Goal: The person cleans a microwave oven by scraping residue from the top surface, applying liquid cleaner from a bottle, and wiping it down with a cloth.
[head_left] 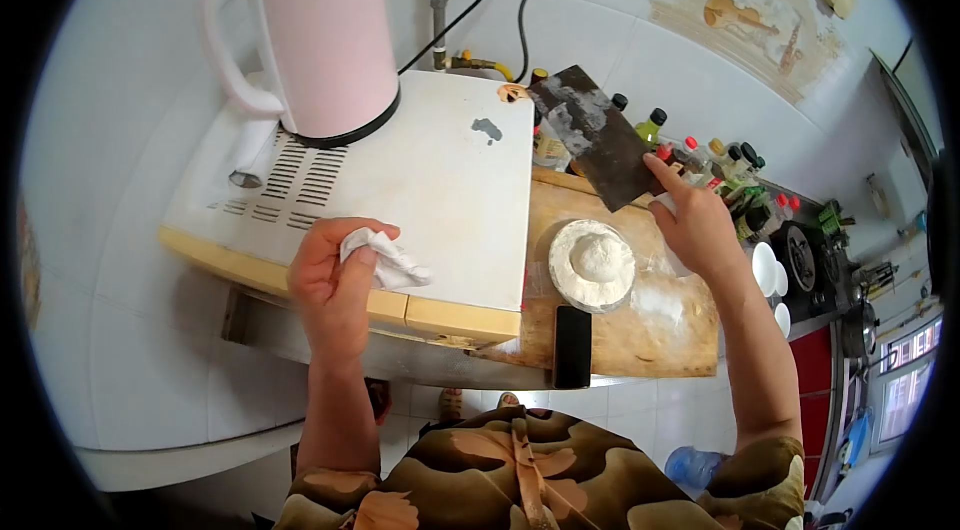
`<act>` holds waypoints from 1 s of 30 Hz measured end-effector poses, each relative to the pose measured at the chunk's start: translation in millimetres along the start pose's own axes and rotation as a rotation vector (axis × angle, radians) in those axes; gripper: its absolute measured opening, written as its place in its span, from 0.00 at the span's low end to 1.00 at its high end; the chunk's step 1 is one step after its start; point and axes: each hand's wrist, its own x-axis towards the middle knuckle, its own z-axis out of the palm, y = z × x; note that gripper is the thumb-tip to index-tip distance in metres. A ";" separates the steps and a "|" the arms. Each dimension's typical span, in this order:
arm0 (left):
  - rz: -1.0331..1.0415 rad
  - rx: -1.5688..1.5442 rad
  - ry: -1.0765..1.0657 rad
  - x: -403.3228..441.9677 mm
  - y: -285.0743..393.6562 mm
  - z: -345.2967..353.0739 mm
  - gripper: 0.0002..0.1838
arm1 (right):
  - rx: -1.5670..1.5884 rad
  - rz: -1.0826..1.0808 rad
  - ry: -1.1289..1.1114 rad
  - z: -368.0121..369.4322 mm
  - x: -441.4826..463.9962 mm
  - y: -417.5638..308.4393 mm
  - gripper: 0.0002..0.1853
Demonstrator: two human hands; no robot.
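Observation:
Pinched in my left hand (335, 275) is a crumpled white tissue (392, 262), over the front of a white appliance top (440, 190). My right hand (697, 228) grips the lower right end of a dark, flat rectangular blade (600, 145) with whitish smears on it, held above the back of a wooden board (660, 345). A bowl of flour (567, 282) with a pale round lump in it stands on the board, left of my right wrist. In front of the bowl, a black phone (572, 348) lies at the board's front edge.
A pink kettle (330, 35) stands on the appliance at the back left. Several bottles (740, 165) line the wall behind the board. White bowls (766, 270) and a stove (800, 255) are at the right. Black cables hang behind the appliance.

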 end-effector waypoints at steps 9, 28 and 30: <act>-0.074 0.033 0.079 -6.7 2.1 -12.8 0.09 | 0.169 -0.057 0.087 -1.4 3.1 -2.2 0.29; -0.045 -0.050 0.006 0.4 2.9 -1.5 0.07 | -0.039 -0.061 0.006 -1.5 14.2 -9.9 0.30; -0.037 -0.057 0.007 -0.4 1.7 -3.0 0.07 | -0.081 -0.088 0.012 -7.5 9.8 -18.7 0.31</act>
